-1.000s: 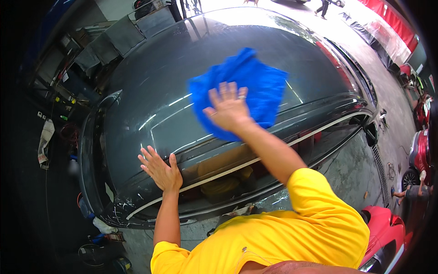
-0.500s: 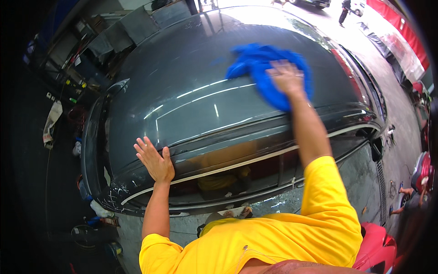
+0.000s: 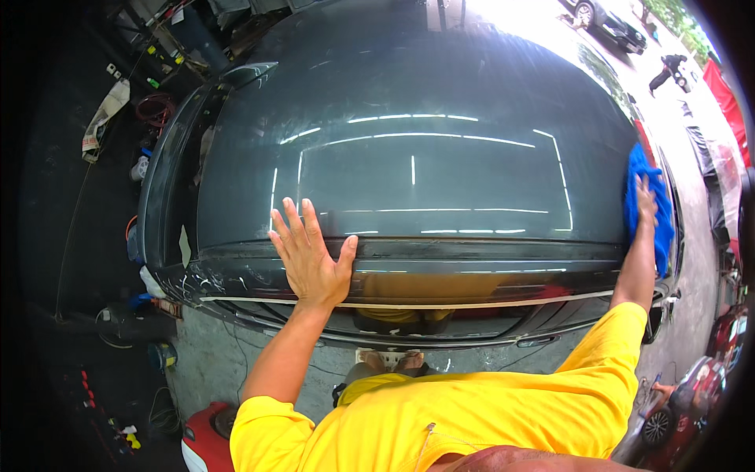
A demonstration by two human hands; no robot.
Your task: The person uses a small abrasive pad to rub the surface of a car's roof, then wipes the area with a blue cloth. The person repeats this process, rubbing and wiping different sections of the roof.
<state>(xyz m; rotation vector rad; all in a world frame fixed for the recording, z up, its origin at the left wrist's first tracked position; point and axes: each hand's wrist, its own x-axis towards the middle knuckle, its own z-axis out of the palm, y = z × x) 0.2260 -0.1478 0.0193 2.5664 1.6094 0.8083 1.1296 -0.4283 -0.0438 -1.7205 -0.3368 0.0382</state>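
Note:
A dark grey car roof (image 3: 425,177) spreads out before me, glossy, with bright light strips mirrored in it. At its right end my right hand (image 3: 646,203) presses a blue cloth (image 3: 663,224) against the roof's edge; part of the cloth hangs over beyond my fingers. My left hand (image 3: 316,256) rests with spread fingers near the roof's close edge, toward the left, and holds nothing. Below it run the car's side windows, bordered by a pale strip (image 3: 472,301).
My feet stand on a small white step (image 3: 389,360) beside the car. A red car part (image 3: 208,436) shows at lower left. Hoses and tools lie along the dark left side. Another person (image 3: 668,72) and a parked car (image 3: 609,23) are far right; a dark red car (image 3: 684,409) stands lower right.
My right hand has swept the blue cloth rightward from the middle of the roof to its right end. My left hand remains spread on the near edge. The view has shifted.

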